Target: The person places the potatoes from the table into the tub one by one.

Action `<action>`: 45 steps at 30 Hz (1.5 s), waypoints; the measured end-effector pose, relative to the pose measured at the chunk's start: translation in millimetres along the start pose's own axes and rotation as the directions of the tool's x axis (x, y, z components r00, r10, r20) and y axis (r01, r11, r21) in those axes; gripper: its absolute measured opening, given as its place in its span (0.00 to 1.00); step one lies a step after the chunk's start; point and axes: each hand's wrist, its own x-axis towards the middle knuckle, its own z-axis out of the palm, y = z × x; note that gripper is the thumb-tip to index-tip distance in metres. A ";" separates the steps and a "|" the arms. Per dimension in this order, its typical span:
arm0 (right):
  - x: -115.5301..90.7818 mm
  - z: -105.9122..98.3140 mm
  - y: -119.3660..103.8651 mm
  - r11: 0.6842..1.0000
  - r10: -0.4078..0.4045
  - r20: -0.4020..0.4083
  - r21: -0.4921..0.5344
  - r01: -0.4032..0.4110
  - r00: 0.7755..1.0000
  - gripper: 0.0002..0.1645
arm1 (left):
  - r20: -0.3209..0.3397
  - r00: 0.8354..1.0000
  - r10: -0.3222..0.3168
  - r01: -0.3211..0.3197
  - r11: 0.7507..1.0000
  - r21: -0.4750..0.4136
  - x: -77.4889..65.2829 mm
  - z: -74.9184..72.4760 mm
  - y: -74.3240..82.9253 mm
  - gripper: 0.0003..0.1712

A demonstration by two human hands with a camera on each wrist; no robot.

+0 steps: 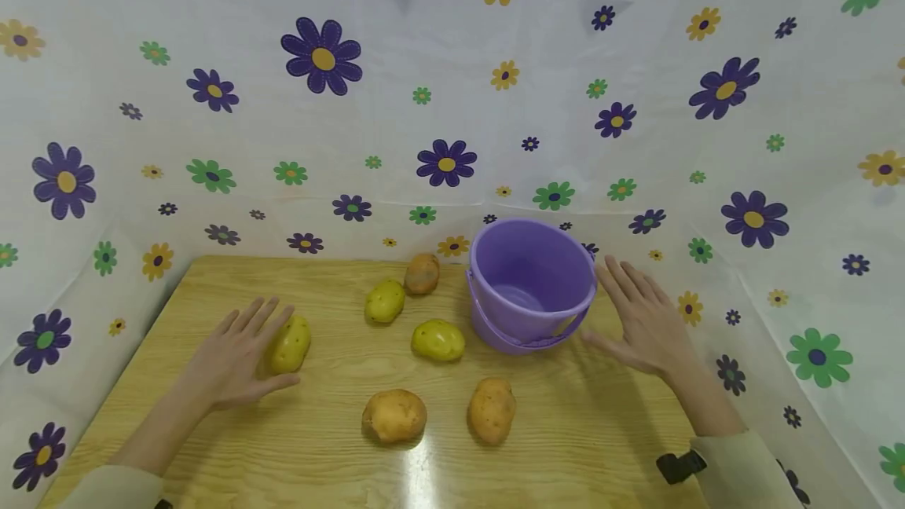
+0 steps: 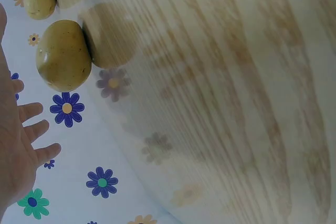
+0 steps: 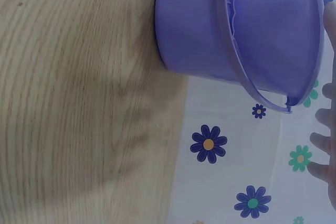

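Note:
My left hand (image 1: 236, 360) is held over the left side of the table with its fingers straight and thumb spread. Closest to it is a yellow-green potato (image 1: 292, 346), partly hidden behind the fingers; in the left wrist view that potato (image 2: 63, 56) appears apart from the fingertips. At the right, my right hand (image 1: 645, 328) hovers beside a purple bucket (image 1: 488, 305), fingers extended and holding nothing. The bucket stands upright, its handle (image 1: 547, 342) hanging down at the front. From the right wrist, the bucket (image 3: 194, 24) shows beside the fingers; whether they touch its rim I cannot tell.
Two more yellow-green potatoes (image 1: 385, 302) (image 1: 438, 340) lie left of the bucket. A brown potato (image 1: 422, 274) sits near the table's back edge. Two brown potatoes (image 1: 394, 416) (image 1: 492, 411) lie toward the front. Flower-printed white cloth (image 1: 396, 116) surrounds the wooden table (image 1: 318, 462).

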 end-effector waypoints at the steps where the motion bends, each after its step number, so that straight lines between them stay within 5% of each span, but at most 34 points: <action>1: 1.9 0.5 0.9 1.000 0.000 0.008 -0.001 0.000 1.000 0.65 | 0.001 1.000 -0.001 0.001 1.000 0.000 0.3 0.8 -0.4 0.65; 19: 27.5 8.7 11.3 0.999 -0.035 0.048 0.024 0.033 0.998 0.63 | -0.015 1.000 -0.005 0.005 1.000 -0.008 7.3 16.0 -6.8 0.66; 32: 31.3 14.1 13.0 0.999 -0.029 0.149 0.042 0.023 0.988 0.62 | -0.007 1.000 -0.010 0.009 0.999 -0.033 9.2 21.2 -4.7 0.66; 45: 29.3 14.4 13.3 0.999 -0.024 0.158 0.025 0.020 0.987 0.62 | 0.019 1.000 -0.012 0.013 0.998 -0.055 8.6 23.0 3.7 0.62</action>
